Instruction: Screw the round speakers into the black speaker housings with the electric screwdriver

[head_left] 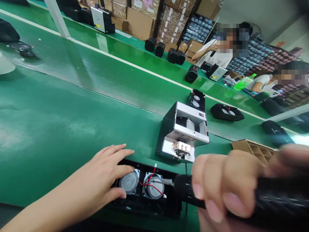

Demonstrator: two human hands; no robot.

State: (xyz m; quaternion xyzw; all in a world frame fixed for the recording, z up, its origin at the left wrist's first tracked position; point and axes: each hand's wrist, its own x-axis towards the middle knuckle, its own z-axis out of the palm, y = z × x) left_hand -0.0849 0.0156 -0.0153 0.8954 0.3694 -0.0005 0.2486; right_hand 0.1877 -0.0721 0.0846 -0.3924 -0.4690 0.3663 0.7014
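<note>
A black speaker housing (145, 209) lies on the green bench in front of me, with two round speaker drivers in it. My left hand (108, 169) rests over its left end, fingers spread, thumb and fingers around the left driver (129, 182). Red wires with white plugs (152, 184) cross the right driver (155, 190). My right hand (227, 180) is wrapped around a black electric screwdriver (185, 187), held nearly level and pointing left. Its metal bit (166, 182) appears over the right driver; whether it touches anything I cannot tell.
A silver-and-black screw feeder (183, 132) stands just behind the housing. A divided cardboard box (253, 149) is at right. More speaker housings (227, 112) lie on the green conveyor (135, 87). Two people (224, 58) sit across it, with stacked cartons (173, 22) behind.
</note>
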